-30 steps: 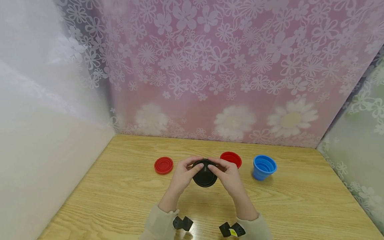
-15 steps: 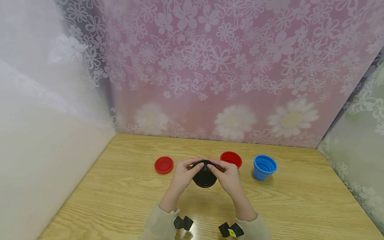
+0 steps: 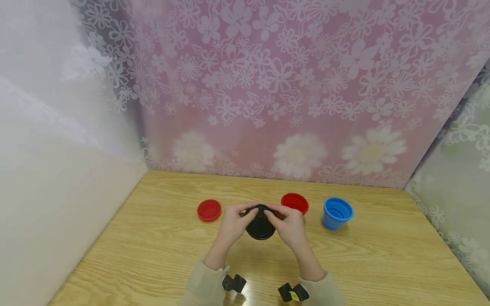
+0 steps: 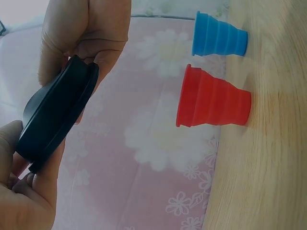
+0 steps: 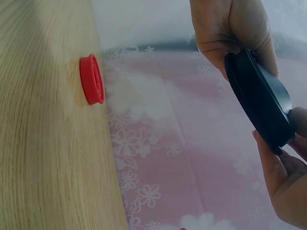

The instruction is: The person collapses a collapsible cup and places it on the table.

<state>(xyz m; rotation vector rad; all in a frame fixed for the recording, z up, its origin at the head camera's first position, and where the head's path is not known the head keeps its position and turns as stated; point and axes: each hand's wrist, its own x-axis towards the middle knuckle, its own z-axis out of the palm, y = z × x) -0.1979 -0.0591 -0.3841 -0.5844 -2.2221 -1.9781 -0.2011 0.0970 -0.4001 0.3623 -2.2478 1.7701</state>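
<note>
Currently gripped: black collapsible cup (image 3: 261, 228), seemingly folded, between left hand (image 3: 233, 221) and right hand (image 3: 290, 222), above the surface (image 3: 160, 238).
Left grip: thumb and fingers pinch its left edge.
Right grip: likewise on the right edge.
Thumbs (image 3: 249, 216): matched pressure would likely keep the cup from twisting.
</note>
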